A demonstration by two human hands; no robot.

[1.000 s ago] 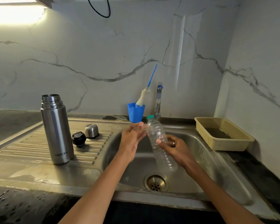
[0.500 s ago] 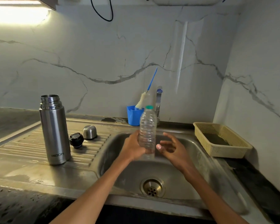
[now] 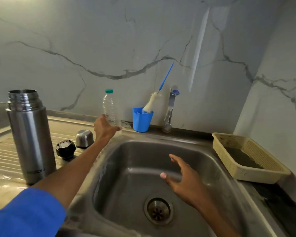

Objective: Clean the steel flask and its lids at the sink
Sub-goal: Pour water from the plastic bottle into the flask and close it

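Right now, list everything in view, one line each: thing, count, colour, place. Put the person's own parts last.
steel flask: 1, silver, upright and open on the draining board, left.
black lid: 1, black, on the draining board right of the flask.
steel lid: 1, silver, behind the black lid.
plastic bottle: 1, clear with green cap, upright in the left hand.
cup: 1, blue, behind the sink.
bottle brush: 1, white with blue handle, in the cup.
tap: 1, chrome, behind the sink.
sink: 1, steel, centre.
basket: 1, beige, right counter.
left hand: grips the bottle's base.
right hand: open above the sink.
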